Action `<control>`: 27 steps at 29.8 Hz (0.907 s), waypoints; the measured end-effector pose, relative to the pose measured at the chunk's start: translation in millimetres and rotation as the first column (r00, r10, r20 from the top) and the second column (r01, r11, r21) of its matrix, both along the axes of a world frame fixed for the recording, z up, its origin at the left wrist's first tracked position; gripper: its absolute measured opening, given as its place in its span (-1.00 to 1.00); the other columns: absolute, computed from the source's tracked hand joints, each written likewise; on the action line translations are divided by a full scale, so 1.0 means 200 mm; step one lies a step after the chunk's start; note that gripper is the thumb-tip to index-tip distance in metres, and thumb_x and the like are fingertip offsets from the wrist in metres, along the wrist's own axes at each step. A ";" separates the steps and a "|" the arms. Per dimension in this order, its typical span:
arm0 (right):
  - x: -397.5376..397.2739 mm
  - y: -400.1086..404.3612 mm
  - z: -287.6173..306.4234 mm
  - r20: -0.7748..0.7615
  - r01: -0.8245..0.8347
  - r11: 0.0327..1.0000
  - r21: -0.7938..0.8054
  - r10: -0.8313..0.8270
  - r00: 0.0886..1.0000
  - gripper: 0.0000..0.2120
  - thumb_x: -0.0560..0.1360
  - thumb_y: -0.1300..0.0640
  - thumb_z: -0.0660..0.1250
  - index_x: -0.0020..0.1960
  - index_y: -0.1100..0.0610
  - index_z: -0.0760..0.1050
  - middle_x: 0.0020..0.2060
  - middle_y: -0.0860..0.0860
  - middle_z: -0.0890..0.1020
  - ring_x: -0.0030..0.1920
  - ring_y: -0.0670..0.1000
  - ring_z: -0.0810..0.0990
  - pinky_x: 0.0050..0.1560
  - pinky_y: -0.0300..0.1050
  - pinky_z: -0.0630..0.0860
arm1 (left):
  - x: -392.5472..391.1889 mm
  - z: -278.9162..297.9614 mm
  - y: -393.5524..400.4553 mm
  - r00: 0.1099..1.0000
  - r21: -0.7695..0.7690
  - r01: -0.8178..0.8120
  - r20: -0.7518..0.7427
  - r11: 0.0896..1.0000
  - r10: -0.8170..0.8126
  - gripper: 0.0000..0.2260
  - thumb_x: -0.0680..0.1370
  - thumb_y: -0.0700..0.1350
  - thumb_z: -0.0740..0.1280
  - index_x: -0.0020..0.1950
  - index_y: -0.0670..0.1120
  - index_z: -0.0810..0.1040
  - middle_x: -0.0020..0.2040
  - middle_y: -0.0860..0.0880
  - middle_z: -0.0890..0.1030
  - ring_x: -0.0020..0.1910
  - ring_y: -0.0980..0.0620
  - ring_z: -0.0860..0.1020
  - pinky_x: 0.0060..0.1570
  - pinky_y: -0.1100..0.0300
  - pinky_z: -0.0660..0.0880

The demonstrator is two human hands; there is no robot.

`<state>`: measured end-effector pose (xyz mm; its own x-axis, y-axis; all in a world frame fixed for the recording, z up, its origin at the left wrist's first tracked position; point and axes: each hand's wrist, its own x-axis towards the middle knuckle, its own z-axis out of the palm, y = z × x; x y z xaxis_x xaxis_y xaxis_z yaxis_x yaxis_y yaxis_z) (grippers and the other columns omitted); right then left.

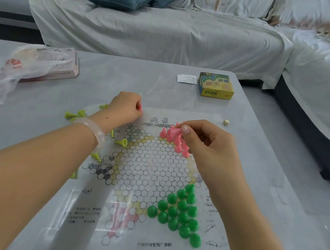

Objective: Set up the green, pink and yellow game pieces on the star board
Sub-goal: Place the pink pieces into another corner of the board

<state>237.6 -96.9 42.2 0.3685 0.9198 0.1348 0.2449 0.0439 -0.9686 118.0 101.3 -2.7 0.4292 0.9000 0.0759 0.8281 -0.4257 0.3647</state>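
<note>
The paper star board [145, 168] lies flat on the grey table. Several green pieces [181, 211] stand upright filling its lower right point. Several pink pieces [178, 143] stand in the upper right point. My right hand [210, 146] pinches one pink piece [174, 132], tilted on its side, just above that pink group. My left hand [126, 108] is curled at the board's top left edge, with pink pieces [139, 107] showing between its fingers. Yellow-green pieces [76, 115] lie scattered left of the board, one lying on it [122, 142].
A yellow and green box [215, 85] and a white slip [186, 79] sit at the table's far right. A small die [226, 121] lies beside the board. A plastic bag over a pink box [38, 63] is at far left. A covered sofa stands behind.
</note>
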 end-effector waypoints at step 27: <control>0.03 0.21 -0.20 0.658 0.203 0.969 -0.141 -0.061 0.750 -0.96 0.43 0.13 0.34 -0.15 0.06 0.58 -0.14 -0.05 0.46 -0.05 -0.01 0.42 -0.11 -0.22 0.23 | -0.39 0.14 -0.70 0.652 -0.298 -0.047 0.714 0.953 0.255 -0.95 0.45 -0.06 0.37 -0.21 0.06 0.58 -0.41 0.31 0.56 -0.38 0.31 0.50 -0.36 0.52 0.41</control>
